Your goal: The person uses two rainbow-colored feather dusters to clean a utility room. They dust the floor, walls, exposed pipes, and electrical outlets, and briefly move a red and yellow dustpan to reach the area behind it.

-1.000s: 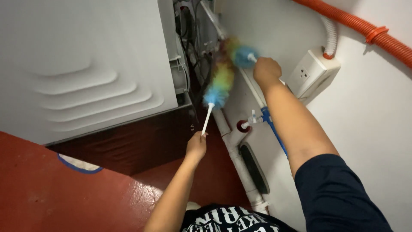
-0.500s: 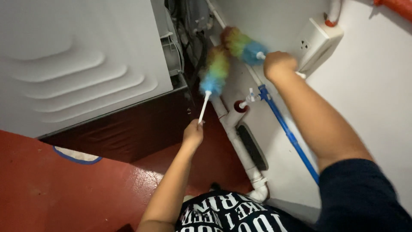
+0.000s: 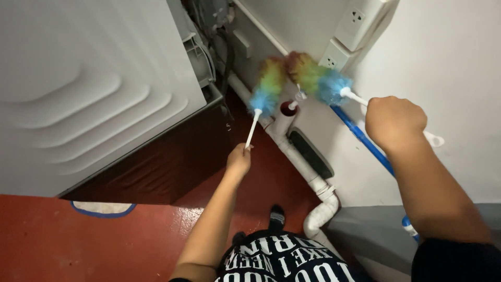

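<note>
White ribbed appliance panel fills the upper left of the frame, tilted, its lower edge above the floor. White wall takes the upper right; two white socket boxes sit at top centre-right. Red floor along the bottom left, darker and shadowed under the appliance. White drain pipe runs diagonally down the wall's foot to an elbow at lower centre; a blue hose slants beside it.

Left hand, centre frame, fingers curled shut around the thin white handle of a rainbow duster, head pointing up toward the pipe. Right hand, centre right, fisted tight on a second rainbow duster, head leftward. The two fluffy heads nearly touch at upper centre.
</note>
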